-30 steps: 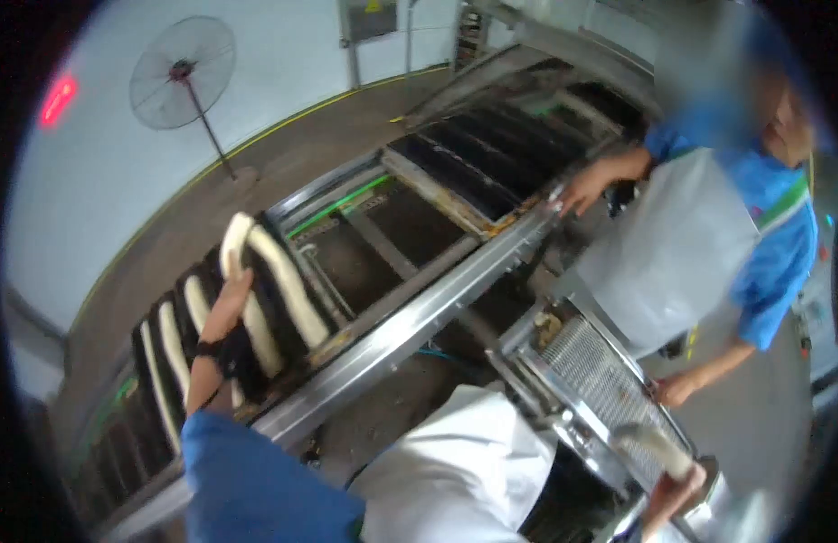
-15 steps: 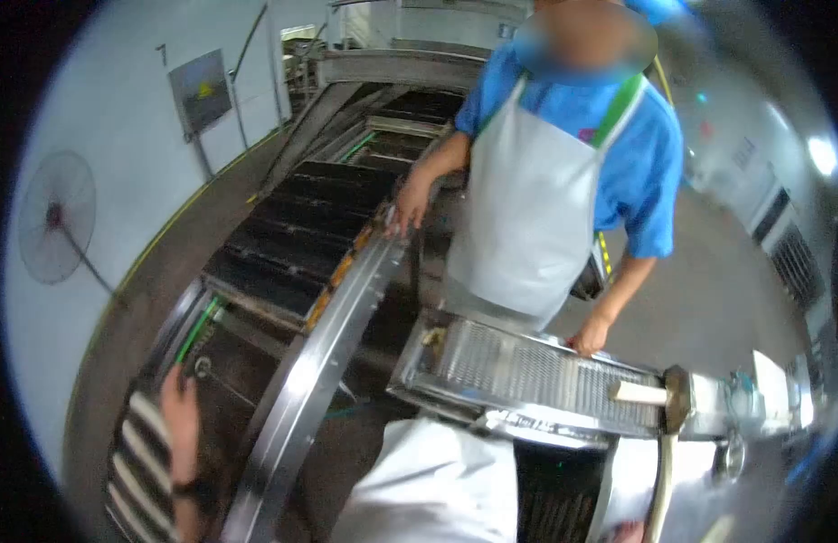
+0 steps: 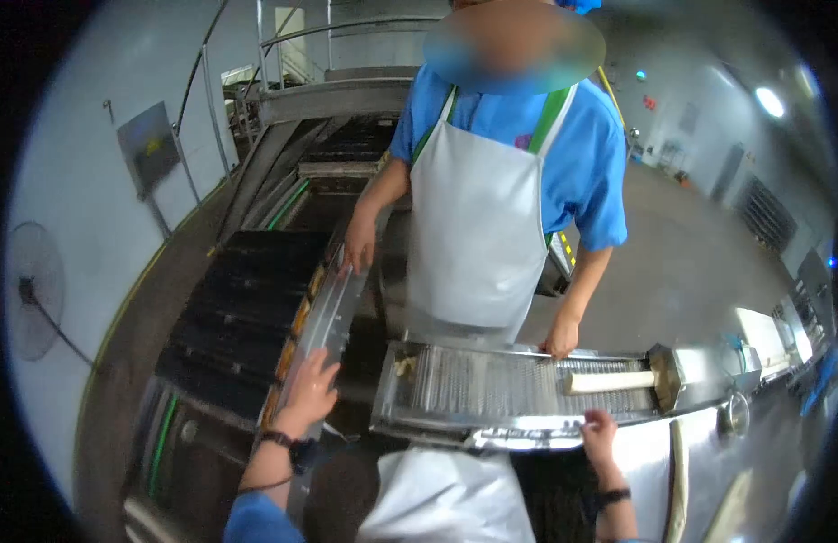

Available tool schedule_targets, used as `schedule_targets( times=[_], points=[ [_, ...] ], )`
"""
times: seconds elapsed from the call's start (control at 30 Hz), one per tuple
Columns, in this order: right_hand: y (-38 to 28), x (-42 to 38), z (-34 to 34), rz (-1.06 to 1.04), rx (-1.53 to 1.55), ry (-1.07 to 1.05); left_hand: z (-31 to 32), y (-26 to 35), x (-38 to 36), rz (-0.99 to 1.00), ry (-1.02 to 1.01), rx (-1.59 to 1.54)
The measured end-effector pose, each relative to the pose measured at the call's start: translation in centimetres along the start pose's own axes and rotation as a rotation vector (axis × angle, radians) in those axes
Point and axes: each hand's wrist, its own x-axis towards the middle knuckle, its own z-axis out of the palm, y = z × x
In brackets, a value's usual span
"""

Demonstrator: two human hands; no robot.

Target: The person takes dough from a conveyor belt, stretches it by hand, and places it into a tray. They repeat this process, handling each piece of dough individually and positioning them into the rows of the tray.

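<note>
View from the head. One pale roll [image 3: 609,383] lay on the mesh belt [image 3: 491,380], its right end at the steel outlet [image 3: 669,376] and its left end over the mesh. Its long axis ran left to right, along the belt and across the line of the right forearm.

The right hand [image 3: 600,434] was the nearer of the person's two; it stood at the belt's near edge, so that the roll lay just to its far side. The fingers of this grip were bent together; whether they pinched anything, or pressed on the edge, could not be told. The left hand [image 3: 310,389], well apart to the left, was at the steel rail [image 3: 333,303], its grip wide, fingers spread and holding nothing visible; contact with the rail was unclear.

To the right of the right hand, a second strip [image 3: 679,480] lay over the steel surface [image 3: 640,471], its long axis near to far, roughly square to the roll.

Across the belt, a co-worker's hand [image 3: 561,337] was at the far edge, near the roll's left end. Dark trays [image 3: 247,299] lay left of the rail.
</note>
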Motion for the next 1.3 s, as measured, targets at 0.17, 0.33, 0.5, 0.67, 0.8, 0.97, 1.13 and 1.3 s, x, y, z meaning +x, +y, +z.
schedule_targets(
  times=[0.17, 0.33, 0.5, 0.67, 0.8, 0.97, 1.13, 1.3],
  points=[
    [-6.5, 5.0, 6.0, -0.343, -0.407, -0.191, -0.1, -0.3, 0.4, -0.028, 0.023, -0.022],
    [-7.5, 5.9, 10.8, -0.427, -0.938, -0.409, 0.4, -1.0, 0.1, -0.043, 0.033, -0.073],
    [-8.3, 4.8, 10.4, -0.297, -1.006, -0.288, 1.0, -1.6, -0.9, -0.016, 0.084, -0.089],
    [-5.6, 1.8, 2.5, 0.289, 0.23, -0.012, 1.1, -1.3, -2.7, -0.012, 0.1, -0.088],
    [1.7, -4.8, -9.4, 0.344, 0.582, 0.457, 1.3, -1.3, -4.3, -0.032, 0.087, -0.098],
    [11.8, -17.3, -20.1, 0.432, -0.211, 0.678, 1.4, -1.3, -5.3, -0.043, 0.096, -0.083],
    [8.3, -21.8, -21.9, 0.21, -1.162, 0.59, 1.4, -1.1, -5.9, -0.049, 0.1, -0.051],
    [4.3, -18.2, -21.2, 0.628, -0.968, 0.389, 1.6, -1.1, -5.9, -0.057, 0.105, -0.018]
  ],
)
